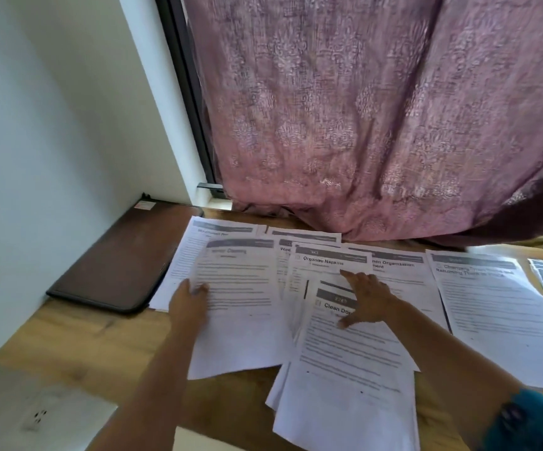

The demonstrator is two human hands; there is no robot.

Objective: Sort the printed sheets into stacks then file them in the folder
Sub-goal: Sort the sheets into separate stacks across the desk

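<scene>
Nearest lies the "Clean" sheet (345,369), overhanging the desk (68,336) edge, the right hand (366,296) spread flat on it, holding nothing. Left hand (190,302) presses flat on another sheet (244,314). Folder (123,258) lies closed, far left.

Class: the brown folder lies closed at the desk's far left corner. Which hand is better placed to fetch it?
Probably the left hand: it rests on the leftmost sheets, nearest the brown folder. The right hand presses sheets mid-desk.
</scene>
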